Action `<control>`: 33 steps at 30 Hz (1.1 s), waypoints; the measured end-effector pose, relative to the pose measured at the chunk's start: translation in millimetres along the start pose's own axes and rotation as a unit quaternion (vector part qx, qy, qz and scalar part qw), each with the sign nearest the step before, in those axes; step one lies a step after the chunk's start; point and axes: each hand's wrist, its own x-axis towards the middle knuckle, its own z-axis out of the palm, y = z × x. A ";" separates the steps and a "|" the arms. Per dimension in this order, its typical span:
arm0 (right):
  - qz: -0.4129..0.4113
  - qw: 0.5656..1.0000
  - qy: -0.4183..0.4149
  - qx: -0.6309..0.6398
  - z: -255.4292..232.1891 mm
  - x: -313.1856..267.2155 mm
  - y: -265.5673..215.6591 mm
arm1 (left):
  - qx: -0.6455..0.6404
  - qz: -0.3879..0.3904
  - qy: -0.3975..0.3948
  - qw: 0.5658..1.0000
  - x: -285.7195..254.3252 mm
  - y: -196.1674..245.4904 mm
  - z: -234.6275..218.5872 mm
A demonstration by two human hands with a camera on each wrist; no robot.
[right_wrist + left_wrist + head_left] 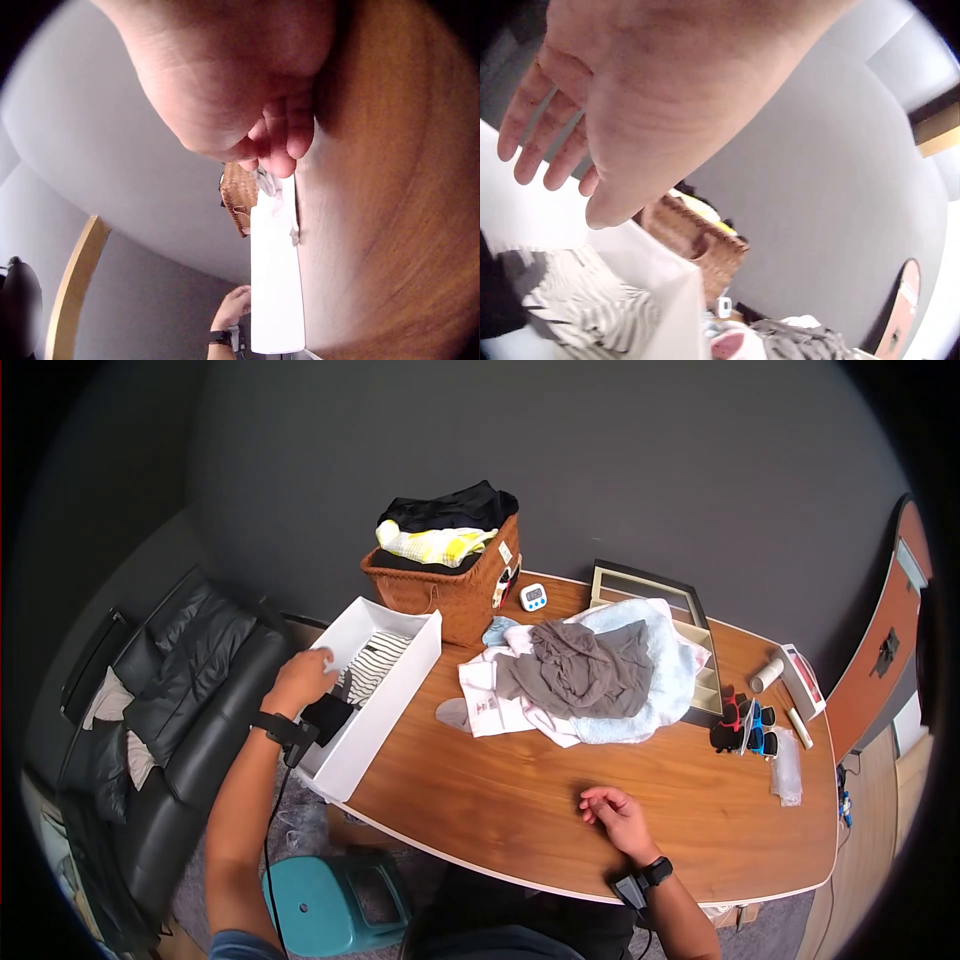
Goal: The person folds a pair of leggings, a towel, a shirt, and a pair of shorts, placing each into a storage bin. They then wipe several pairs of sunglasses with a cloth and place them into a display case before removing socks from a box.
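Note:
My left hand (303, 682) hovers at the left rim of a long white box (390, 727). In the left wrist view its fingers (534, 142) are stretched out and hold nothing. Inside the box lie a black-and-white striped cloth (377, 665) and a folded black cloth (327, 717) close by that hand. My right hand (617, 820) rests on its side near the table's front edge, fingers loosely bent around nothing. Beyond it a heap of laundry spreads out, with a crumpled grey-brown garment (590, 668) on top of a pale blue one (672, 695).
Behind the box stands a brown wicker basket (435, 598) piled with clothes. A small white timer (533, 597) sits beside it. A compartmented display case (708, 678) is partly under the laundry. Sunglasses (765, 742) lie to the right. A teal stool (315, 905) stands below the table (480, 810).

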 end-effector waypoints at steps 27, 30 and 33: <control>-0.001 0.999 -0.010 0.040 -0.5 1.5 10.8 | -0.502 0.224 0.010 0.835 56.5 316.6 91.8; 0.002 0.999 -0.015 0.038 -2.6 3.5 9.9 | -0.638 0.244 -0.016 0.731 60.9 306.1 54.0; -0.004 0.998 -0.028 0.058 -4.3 6.9 13.8 | -0.705 0.229 -0.050 0.669 31.1 304.2 1.0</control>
